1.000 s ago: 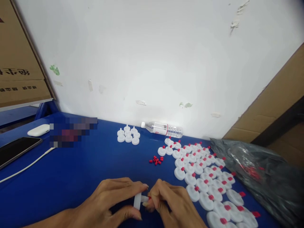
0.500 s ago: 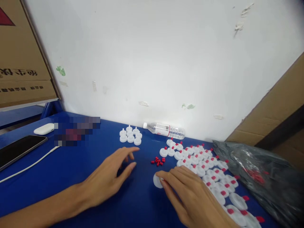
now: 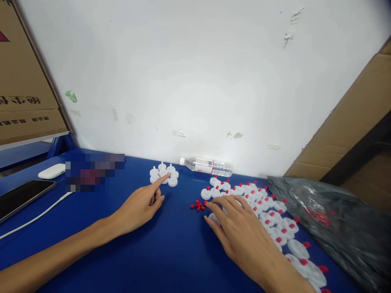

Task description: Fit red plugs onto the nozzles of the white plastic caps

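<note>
My left hand (image 3: 142,205) has its index finger stretched to a small group of white spouted caps (image 3: 172,182); the other fingers are partly curled and hold nothing. The fingertip overlaps one cap, and I cannot tell whether it touches. My right hand (image 3: 241,228) is open, palm down, thumb and index finger apart. Its index fingertip is at the edge of a small pile of red tube-like tips (image 3: 198,206). A white cap (image 3: 214,218) lies partly hidden between its thumb and fingers. Many white caps with red tips (image 3: 276,236) spread over the right side, some behind my right hand.
A clear plastic bottle (image 3: 204,166) lies against the wall. On the right is a dark plastic bag (image 3: 332,228) with red pieces showing. A phone (image 3: 26,197), a white case (image 3: 51,171) and a white cable (image 3: 39,215) lie left on the blue table (image 3: 122,260).
My left hand has reached forward to the white spouted caps. My right hand has let go of a white cap and shifted forward, towards the red tips. The view has shifted slightly.
</note>
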The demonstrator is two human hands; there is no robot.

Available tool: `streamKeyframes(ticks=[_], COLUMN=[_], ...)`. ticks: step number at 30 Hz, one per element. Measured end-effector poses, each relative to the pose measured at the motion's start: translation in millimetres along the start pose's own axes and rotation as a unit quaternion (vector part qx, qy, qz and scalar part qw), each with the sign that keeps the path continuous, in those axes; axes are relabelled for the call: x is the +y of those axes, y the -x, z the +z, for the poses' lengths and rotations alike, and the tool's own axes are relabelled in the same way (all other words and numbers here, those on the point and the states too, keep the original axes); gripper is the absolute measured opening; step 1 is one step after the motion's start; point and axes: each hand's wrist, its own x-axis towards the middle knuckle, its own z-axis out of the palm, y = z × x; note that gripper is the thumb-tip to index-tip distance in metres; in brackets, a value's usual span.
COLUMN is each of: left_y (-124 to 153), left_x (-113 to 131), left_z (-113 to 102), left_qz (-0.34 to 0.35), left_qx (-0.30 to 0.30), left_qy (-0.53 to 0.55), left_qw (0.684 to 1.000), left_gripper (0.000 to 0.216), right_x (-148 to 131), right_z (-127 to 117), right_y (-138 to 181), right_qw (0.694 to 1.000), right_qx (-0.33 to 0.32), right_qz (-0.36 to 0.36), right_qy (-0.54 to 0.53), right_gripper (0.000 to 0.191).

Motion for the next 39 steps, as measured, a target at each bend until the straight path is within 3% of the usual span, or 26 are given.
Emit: streamKeyframes(ticks=[5, 15, 23, 29, 39], left_y=[0.6, 2.7, 2.8, -2.6, -5.0], left_x=[4.3, 4.7, 3.7, 9.4, 10.5], left_z=[2.0, 2.1, 1.7, -3.9, -2.3], left_qz=[0.0, 0.018, 0.011, 0.01, 0.041], left_qx=[0.004, 0.003, -0.002, -0.019, 0.0], left_qy=[-0.051, -0.069, -0.068, -0.091, -0.095], left_qw=[0.999, 0.997, 0.998, 0.996, 0.995], left_gripper=[0.064, 0.058, 0.065, 0.073, 0.051], right_x=[-5.4, -2.3, 3.4, 2.0, -8.4], right_z=[7.6, 10.2, 24.9, 15.7, 1.8], right_y=[1.7, -0.4, 0.9, -0.6, -2.0], right_qw=[1.0, 0.999, 0.998, 0.995, 0.988], right_qx=[0.004, 0.005, 0.023, 0.035, 0.099], right_qz=[-0.007, -0.024, -0.059, -0.081, -0.068], right_qy=[-0.024, -0.022, 0.007, -0.041, -0.099], right_gripper=[0.026, 0.007, 0.009, 0.015, 0.029])
